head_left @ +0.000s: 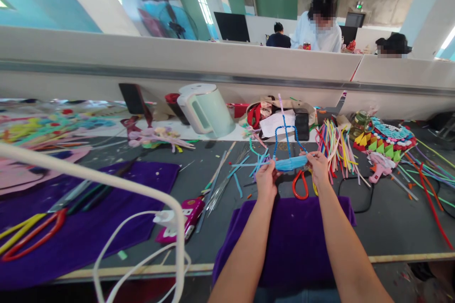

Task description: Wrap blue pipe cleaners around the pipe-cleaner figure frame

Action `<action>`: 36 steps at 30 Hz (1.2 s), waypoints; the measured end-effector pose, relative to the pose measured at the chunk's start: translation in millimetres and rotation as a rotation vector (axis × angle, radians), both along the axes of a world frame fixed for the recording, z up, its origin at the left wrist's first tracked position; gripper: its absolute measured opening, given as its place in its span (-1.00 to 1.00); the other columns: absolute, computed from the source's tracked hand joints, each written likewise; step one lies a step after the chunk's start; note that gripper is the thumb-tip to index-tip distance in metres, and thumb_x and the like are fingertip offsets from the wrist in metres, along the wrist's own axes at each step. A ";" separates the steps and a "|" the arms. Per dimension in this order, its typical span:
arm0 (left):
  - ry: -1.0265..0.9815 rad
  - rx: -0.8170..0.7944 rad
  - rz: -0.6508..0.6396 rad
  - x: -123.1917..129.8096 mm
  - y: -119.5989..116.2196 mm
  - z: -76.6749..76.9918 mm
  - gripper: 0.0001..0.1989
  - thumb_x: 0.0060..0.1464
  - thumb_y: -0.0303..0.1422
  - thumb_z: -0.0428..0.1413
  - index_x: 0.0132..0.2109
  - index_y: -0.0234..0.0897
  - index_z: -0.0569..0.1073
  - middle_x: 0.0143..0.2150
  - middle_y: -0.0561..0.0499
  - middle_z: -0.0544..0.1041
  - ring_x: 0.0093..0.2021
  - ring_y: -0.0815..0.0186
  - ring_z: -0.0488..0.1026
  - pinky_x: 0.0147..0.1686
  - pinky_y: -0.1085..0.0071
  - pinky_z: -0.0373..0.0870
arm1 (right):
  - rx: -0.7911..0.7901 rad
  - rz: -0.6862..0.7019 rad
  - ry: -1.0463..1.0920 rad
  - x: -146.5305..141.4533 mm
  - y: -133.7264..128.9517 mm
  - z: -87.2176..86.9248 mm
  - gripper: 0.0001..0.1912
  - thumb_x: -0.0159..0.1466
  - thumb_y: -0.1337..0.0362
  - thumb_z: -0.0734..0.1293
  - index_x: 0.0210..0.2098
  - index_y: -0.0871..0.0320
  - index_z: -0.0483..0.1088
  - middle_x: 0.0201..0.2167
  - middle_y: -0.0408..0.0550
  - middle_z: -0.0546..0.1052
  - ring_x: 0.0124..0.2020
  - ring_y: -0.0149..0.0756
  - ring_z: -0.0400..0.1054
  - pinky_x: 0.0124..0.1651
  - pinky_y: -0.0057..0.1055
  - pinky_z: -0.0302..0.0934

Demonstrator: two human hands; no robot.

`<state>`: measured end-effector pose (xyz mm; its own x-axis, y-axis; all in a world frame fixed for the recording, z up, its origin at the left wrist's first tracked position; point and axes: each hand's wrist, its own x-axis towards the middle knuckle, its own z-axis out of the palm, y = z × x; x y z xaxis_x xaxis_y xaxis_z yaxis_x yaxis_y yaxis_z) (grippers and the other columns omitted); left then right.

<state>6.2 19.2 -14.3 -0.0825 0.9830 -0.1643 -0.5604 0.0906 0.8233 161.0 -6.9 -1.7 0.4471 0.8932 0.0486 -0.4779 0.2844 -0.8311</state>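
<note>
My left hand (266,181) pinches the left end of a flat light-blue strip of pipe cleaners (290,164). My right hand (319,168) grips its right end, so the strip is held level between them. Above it rises a darker blue bent pipe-cleaner frame (285,128), topped by a lilac tip; whether it is joined to the strip I cannot tell. Beyond my left fingers a pale blue stem sticks out sideways. Just below the strip lie scissors with red and yellow handles (300,185), their blades hidden. A folded purple cloth (295,241) is under my forearms.
Cut blue pieces (256,166) and thin wires (223,187) lie to the left, near a magenta phone-like object (188,218). Coloured pipe cleaners (337,147) and a pink glue gun (381,165) are at right. A kettle (209,111) stands behind. A white tube (142,182) crosses the left foreground.
</note>
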 end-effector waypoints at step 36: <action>-0.128 -0.021 -0.234 5.6 -3.8 4.0 -0.73 -0.11 -0.32 0.27 -0.22 -0.33 0.53 -0.31 -0.06 0.58 -0.38 0.31 0.53 -0.40 0.41 0.52 | -0.073 -0.175 0.008 -4.0 6.9 -6.2 -0.72 -0.11 0.19 0.48 -0.49 0.18 0.36 -0.59 -0.22 0.44 -0.59 -0.50 0.29 -0.50 -0.53 0.22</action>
